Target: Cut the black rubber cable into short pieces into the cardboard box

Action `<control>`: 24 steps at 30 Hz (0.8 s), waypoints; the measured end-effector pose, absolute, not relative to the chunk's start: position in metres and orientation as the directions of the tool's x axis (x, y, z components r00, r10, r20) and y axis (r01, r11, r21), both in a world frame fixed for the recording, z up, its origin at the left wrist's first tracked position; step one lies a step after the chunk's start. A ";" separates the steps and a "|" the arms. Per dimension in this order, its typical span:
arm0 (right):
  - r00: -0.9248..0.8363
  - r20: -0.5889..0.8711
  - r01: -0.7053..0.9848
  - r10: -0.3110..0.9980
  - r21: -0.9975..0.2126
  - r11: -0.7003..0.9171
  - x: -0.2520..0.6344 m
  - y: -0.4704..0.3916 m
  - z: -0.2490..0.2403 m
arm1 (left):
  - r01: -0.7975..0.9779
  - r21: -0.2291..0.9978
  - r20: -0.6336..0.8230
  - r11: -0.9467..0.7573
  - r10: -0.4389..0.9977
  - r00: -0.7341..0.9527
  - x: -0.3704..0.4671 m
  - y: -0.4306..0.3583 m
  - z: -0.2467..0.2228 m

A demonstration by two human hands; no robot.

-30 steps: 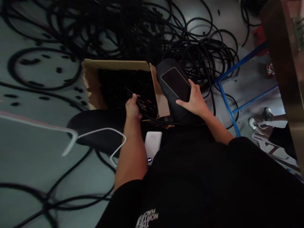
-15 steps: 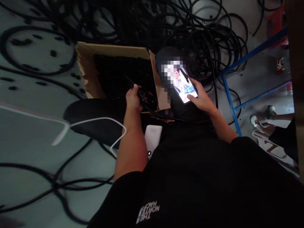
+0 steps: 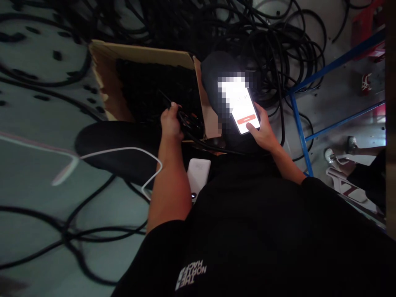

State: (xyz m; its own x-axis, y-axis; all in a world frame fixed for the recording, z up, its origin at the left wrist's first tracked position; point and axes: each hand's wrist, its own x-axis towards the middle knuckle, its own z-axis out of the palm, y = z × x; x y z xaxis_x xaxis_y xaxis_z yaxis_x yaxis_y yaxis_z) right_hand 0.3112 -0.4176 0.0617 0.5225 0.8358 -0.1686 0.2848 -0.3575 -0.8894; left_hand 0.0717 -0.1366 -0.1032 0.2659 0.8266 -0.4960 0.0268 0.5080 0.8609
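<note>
My right hand (image 3: 262, 130) is wrapped around a smartphone (image 3: 247, 111), thumb on the lower part of its screen. The screen is lit white with an orange bar near the bottom; its upper part is pixelated. My left hand (image 3: 170, 121) is closed on a thin dark rod-like tool (image 3: 165, 96) whose tip points up and left; its kind is too dark to make out. Just right of that hand lies a loop of black cable (image 3: 193, 123). Beyond it stands an open cardboard box (image 3: 145, 51) filled with small black pieces. A white power bank (image 3: 199, 171) rests by my lap.
Coils of black cable (image 3: 297, 62) lie on the floor behind the box, and more black cable (image 3: 93, 236) at left. A white cord (image 3: 123, 149) crosses my leg. At right are a blue metal frame (image 3: 299, 123) and another person's shoes (image 3: 330, 156).
The phone's screen has switched from a picture of a person to a mostly white page with an orange bar. My hands keep their holds; the view has shifted slightly.
</note>
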 end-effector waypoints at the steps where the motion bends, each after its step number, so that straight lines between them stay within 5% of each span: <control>1: 0.519 -0.185 0.267 0.834 -0.892 -0.364 0.312 -0.417 0.063 | 0.026 0.858 -0.502 0.513 0.827 0.255 0.073 -0.136 -0.103; 6: 0.526 -0.280 0.165 0.803 -0.893 -0.419 0.316 -0.409 0.076 | 0.035 0.831 -0.550 0.555 0.813 0.190 0.080 -0.136 -0.100; 24: 0.629 -0.197 0.142 0.752 -0.922 -0.360 0.318 -0.408 0.039 | 0.014 0.837 -0.534 0.547 0.811 0.239 0.076 -0.134 -0.107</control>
